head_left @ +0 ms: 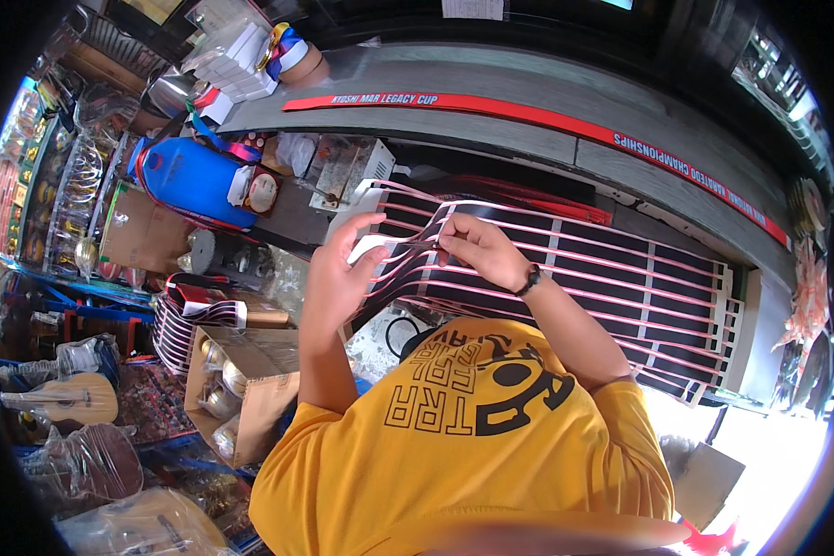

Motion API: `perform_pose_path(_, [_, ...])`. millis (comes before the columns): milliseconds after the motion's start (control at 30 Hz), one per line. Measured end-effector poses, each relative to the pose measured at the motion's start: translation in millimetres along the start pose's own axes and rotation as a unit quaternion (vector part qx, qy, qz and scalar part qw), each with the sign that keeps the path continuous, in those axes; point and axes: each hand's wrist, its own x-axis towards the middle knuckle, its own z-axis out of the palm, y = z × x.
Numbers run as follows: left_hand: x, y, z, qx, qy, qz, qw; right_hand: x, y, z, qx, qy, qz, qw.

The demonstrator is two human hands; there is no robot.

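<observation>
Short-sleeved yellow cotton T-shirt (pixel 491 463), lower centre of frame, large black block lettering and rounded black graphic printed across fabric. Black band wristwatch (pixel 528 280) on right wrist, mid-frame. Forearms bare below sleeves; no gloves, no rings visible.

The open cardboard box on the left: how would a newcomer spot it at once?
Start from the yellow shirt filling the lower middle. Just to its left stands the cardboard box, flaps open, with shiny round metal pieces inside; the closed brown carton higher up shows nothing inside.
</observation>
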Motion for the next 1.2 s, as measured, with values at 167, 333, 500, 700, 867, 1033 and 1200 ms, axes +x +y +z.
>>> perform_pose_path(167, [-1,5,-1,0.026,-0.010,0.001,1.000,1,-4,1,0.014,0.001,-0.003,1.000])
perform_pose_path(333, [-2,4,-2,0.037,-0.013,0.027,0.999,0,-9,0,-0.009,0.001,0.001,1.000])
perform_pose_path(500, [-6,7,-2,-0.001,-0.021,-0.023,1.000,-1,-10,1,-0.013,-0.007,-0.010,1.000])
perform_pose_path(700, [-8,10,-2,0.017,-0.025,-0.003,1.000,-1,-9,1,0.003,-0.020,-0.025,0.999])
perform_pose_path(867, [-9,11,0,0.008,-0.022,-0.014,1.000,-4,-11,2,0.005,-0.020,-0.011,1.000])
perform_pose_path(1033, [-10,11,0,0.023,-0.026,-0.012,0.999,-5,-12,7,0.009,-0.014,-0.042,0.999])
perform_pose_path(1200, [-9,7,3,0.015,-0.025,0.016,0.999,-7,-14,5,0.041,-0.052,-0.020,0.998])
